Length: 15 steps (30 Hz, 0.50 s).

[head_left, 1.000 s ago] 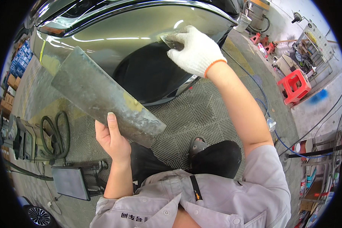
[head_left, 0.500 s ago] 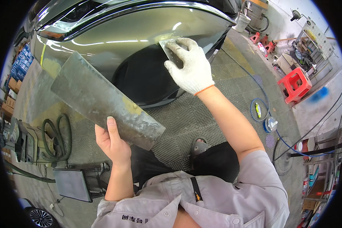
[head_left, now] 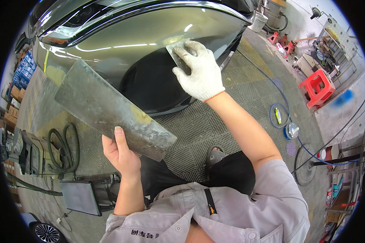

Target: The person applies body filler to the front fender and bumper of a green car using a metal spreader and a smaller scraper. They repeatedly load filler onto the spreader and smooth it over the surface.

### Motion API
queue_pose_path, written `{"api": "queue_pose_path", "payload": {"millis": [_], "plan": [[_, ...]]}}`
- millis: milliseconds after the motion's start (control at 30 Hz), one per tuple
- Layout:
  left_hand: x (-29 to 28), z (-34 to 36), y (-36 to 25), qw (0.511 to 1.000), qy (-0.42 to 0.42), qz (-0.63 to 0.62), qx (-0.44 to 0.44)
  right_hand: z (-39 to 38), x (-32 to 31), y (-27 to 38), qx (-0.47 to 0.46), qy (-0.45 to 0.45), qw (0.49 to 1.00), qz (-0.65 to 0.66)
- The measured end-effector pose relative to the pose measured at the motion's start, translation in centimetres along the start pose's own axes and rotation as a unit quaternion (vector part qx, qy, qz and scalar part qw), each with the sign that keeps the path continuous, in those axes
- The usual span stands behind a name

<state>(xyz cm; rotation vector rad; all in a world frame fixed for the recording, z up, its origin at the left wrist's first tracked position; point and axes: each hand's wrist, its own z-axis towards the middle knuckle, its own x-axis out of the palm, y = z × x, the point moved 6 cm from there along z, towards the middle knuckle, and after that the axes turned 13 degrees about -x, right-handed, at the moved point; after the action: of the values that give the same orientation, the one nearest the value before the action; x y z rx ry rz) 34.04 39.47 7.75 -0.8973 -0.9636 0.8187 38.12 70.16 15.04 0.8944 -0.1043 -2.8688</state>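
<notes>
My bare left hand [head_left: 121, 154] grips the lower right part of a long grey metal mixing plate [head_left: 97, 103], thumb on top. A dab of yellowish putty [head_left: 140, 114] sits on that plate. In a white knit glove, my right hand [head_left: 200, 71] pinches a flat putty spreader [head_left: 175, 56] with its fingers pressed along it. The spreader's edge meets the car bumper [head_left: 121, 24] at a yellowish putty patch [head_left: 177, 39], just above the black oval recess [head_left: 150, 83]. Another putty patch [head_left: 56, 74] lies on the bumper's left end, partly behind the plate.
A red stool [head_left: 318, 87] and a blue hose [head_left: 286, 101] are on the right, beside a round can [head_left: 290, 131]. At left stand a machine with a coiled dark hose [head_left: 71, 150] and a flat dark panel [head_left: 81, 197]. Ribbed tiles [head_left: 194, 133] cover the floor.
My right hand and the spreader have shifted slightly left along the bumper. The left hand still holds the plate in nearly the same place.
</notes>
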Motion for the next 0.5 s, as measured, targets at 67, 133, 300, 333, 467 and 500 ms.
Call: {"api": "queue_pose_path", "payload": {"millis": [67, 133, 300, 333, 467, 500], "plan": [[-0.05, 0.0, -0.11, 1.0, 0.0, 0.002, 0.001, -0.08, 0.04, -0.14, 0.009, 0.008, 1.0, 0.002], [-0.16, -0.05, -0.16, 1.0, -0.003, 0.006, -0.003, -0.11, -0.03, -0.22, 0.01, 0.012, 1.0, 0.001], [-0.17, -0.01, -0.02, 1.0, -0.003, 0.007, -0.004, 0.02, -0.46, -0.33, 0.008, -0.009, 1.0, 0.022], [-0.13, -0.01, 0.02, 1.0, -0.002, 0.004, -0.001, 0.06, -0.42, -0.4, 0.011, 0.0, 1.0, 0.015], [-0.13, 0.01, 0.05, 1.0, 0.0, 0.004, -0.002, 0.19, -0.59, -0.58, 0.006, -0.002, 1.0, 0.012], [-0.1, 0.02, 0.03, 1.0, 0.002, 0.005, -0.001, 0.23, -0.6, -0.7, 0.01, -0.004, 1.0, 0.012]]}}
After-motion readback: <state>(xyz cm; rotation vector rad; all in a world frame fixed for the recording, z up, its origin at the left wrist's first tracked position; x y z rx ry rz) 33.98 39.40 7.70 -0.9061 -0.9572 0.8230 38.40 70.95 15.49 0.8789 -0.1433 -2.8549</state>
